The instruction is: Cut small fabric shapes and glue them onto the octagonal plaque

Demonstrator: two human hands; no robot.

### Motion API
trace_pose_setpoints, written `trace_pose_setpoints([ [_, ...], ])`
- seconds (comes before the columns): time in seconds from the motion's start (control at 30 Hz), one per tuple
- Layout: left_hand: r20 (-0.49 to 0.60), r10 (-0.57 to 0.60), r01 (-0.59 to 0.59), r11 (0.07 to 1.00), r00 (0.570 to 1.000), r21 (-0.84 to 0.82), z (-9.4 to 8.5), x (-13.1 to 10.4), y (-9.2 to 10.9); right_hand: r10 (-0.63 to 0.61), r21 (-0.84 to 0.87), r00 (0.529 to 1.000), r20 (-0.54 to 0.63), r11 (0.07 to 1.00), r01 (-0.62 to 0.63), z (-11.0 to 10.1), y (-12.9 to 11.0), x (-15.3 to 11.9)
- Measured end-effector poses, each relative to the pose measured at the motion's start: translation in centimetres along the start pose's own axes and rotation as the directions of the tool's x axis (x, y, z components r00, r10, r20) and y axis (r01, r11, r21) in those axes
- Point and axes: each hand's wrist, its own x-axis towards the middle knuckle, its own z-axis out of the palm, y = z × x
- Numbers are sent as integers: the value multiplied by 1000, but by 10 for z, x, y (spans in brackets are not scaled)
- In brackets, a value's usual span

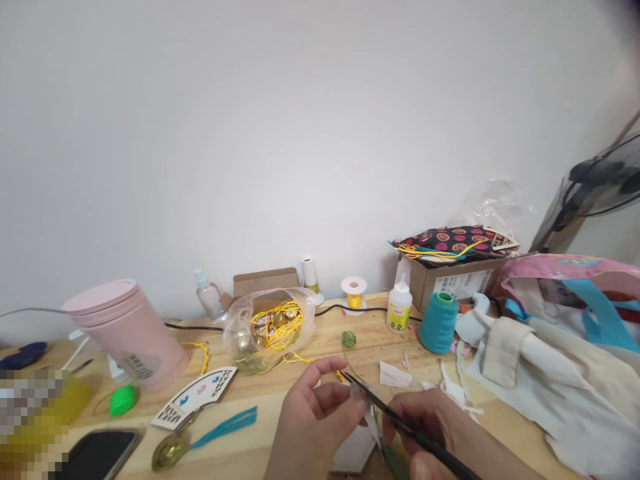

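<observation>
My left hand (320, 423) is closed in a pinch at the front middle of the table, thumb against fingers, on a small whitish scrap (356, 392). In my right hand (435, 427) is a pair of slim black tweezers (400, 421). Their tips reach over the left fingertips, close to the scrap; whether they grip it I cannot tell. Beneath the hands lies a pale flat piece (354, 452), partly hidden. Something dark green (395, 461) shows under my right hand. Behind the fingers a small green knotted ball (349, 339) rests on the wood.
A fan-shaped card (195, 398), gold bell (170, 452) with teal tassel (227, 427) and phone (103, 455) lie left. Behind stand a pink cup (130, 333), bag of yellow cords (270, 327), glue bottle (399, 310) and teal thread cone (438, 325). White cloth (575, 373) covers the right.
</observation>
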Motion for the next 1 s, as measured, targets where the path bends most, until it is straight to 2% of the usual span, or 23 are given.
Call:
trace_pose_setpoints([
  [0.3,55,-15,22,992,998,-124,-5,8,-13,-67,6,995,-77,998,67,9,1,5],
  [0.4,-1,-62,60,978,998,-199,-1,6,-15,-69,15,993,-98,997,70,10,5,8],
  [0.53,-46,-147,126,945,988,-300,4,3,-12,-103,35,993,-55,994,105,10,1,8],
  [0.7,-17,-192,175,925,981,-337,5,1,-13,-124,35,986,-113,991,129,13,-2,6],
  [0.9,34,-225,219,890,974,-400,9,-5,-8,-156,72,981,-117,984,165,17,9,9],
  [1.0,93,-217,236,878,972,-415,13,-7,-7,-160,85,981,-112,982,170,17,11,10],
])
